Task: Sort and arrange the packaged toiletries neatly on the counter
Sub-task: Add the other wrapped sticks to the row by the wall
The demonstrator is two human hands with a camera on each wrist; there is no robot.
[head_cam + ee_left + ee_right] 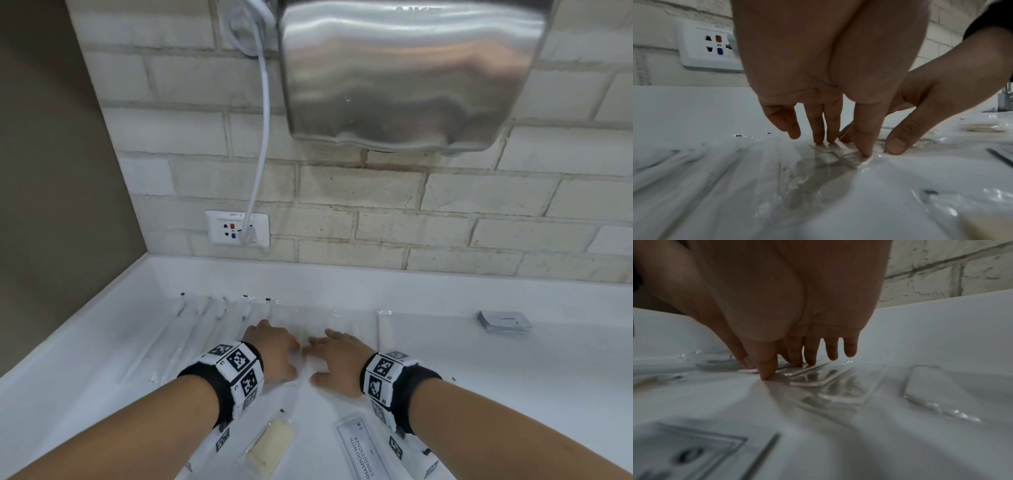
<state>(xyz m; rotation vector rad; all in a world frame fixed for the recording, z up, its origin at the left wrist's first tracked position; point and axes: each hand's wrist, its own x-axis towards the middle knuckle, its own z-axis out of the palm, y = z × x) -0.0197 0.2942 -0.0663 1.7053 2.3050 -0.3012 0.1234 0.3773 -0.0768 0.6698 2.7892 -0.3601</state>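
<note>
Head view is showing both hands working side by side on the white counter (102, 342), and the landmark to steer by is the wall socket (237, 229). Straight out from the socket toward the person, the left hand (274, 356) and right hand (337, 359) are meeting over one flat clear-wrapped packet (846, 155), which is lying on the counter right under the fingertips, at the seam between the two hands. Left wrist view is giving the close look: the left fingers (826, 129) are reaching down nearly straight, tips pressing the packet's top, thumb planted on its near corner, nothing curled around it. Right wrist view is telling the same story, right fingers (797, 353) extended and touching down on wrapped packets, thumb tip pushing at the counter beside a thin white edge. So neither hand is gripping; both are pressing and nudging. The packet's long axis seems to be running away from the person toward the socket wall, parallel to the row of long wrapped sticks (191, 329) lying on the left-hand side of the hands. Both hands are equally near, the left perhaps more squarely on top. Nearer the person than the hands, a wrapped soap bar (272, 442) and a shampoo sachet (361, 448) are waiting, not yet lined up.
</note>
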